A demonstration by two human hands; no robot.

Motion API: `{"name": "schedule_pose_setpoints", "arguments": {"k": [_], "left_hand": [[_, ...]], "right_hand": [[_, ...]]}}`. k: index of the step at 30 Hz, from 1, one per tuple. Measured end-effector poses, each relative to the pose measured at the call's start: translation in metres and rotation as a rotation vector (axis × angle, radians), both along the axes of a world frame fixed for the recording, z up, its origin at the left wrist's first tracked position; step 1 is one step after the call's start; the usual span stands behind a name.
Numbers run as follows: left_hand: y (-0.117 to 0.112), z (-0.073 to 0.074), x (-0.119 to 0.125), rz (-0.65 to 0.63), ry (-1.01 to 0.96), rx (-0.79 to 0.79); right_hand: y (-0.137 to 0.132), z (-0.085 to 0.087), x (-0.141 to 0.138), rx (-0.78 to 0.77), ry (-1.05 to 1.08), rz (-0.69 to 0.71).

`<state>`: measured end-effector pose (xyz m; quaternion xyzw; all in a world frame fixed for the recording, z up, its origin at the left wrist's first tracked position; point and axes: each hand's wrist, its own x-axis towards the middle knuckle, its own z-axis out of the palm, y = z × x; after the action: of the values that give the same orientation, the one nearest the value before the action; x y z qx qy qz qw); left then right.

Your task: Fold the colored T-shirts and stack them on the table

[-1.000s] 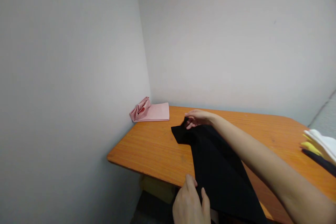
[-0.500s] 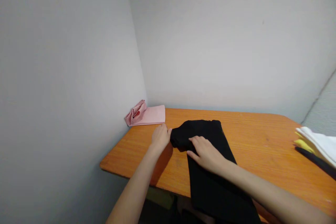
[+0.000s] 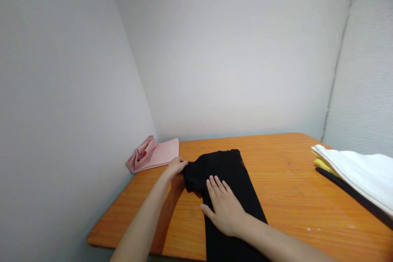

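Observation:
A black garment point(image 3: 229, 168) lies lengthwise on the wooden table, one sleeve-like part sticking out to the left. That part's outer end is pinched in my left hand point(image 3: 175, 166), slightly raised over the tabletop and casting a shadow. My right hand point(image 3: 224, 208) rests flat on the middle of the garment, fingers stretched out, thumb apart near its left edge. The lower end of the cloth runs out of view at the bottom, partly behind my right forearm.
A folded pink cloth point(image 3: 167, 152) lies at the table's back left corner against the wall. On the right is a stack of folded cloths: white point(image 3: 356, 168) on top, yellow point(image 3: 324, 166) and black point(image 3: 353, 192) beneath. Walls border the wooden table point(image 3: 285, 184) behind and to the left.
The view has shifted right, showing more of the white stack. My right hand's fingers have straightened and lie flatter on the black garment. My left hand still holds its left end.

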<state>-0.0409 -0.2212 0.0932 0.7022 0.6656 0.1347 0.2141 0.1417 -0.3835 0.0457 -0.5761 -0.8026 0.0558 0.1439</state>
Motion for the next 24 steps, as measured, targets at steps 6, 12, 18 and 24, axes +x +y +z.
{"name": "schedule_pose_setpoints", "arguments": {"k": [6,12,18,24], "left_hand": [[0.012,0.039,0.038,-0.061,-0.115,-0.074],[0.016,0.022,0.099,-0.119,-0.239,-0.181],[-0.01,-0.016,0.114,-0.364,-0.456,-0.17],[-0.034,-0.043,0.094,-0.631,-0.519,-0.018]], "right_hand": [[-0.009,0.008,-0.001,-0.045,0.05,0.034],[-0.038,0.014,-0.005,-0.167,0.141,0.191],[-0.058,0.015,0.006,-0.21,0.158,0.254],[-0.067,-0.005,0.008,-0.191,0.134,0.387]]}}
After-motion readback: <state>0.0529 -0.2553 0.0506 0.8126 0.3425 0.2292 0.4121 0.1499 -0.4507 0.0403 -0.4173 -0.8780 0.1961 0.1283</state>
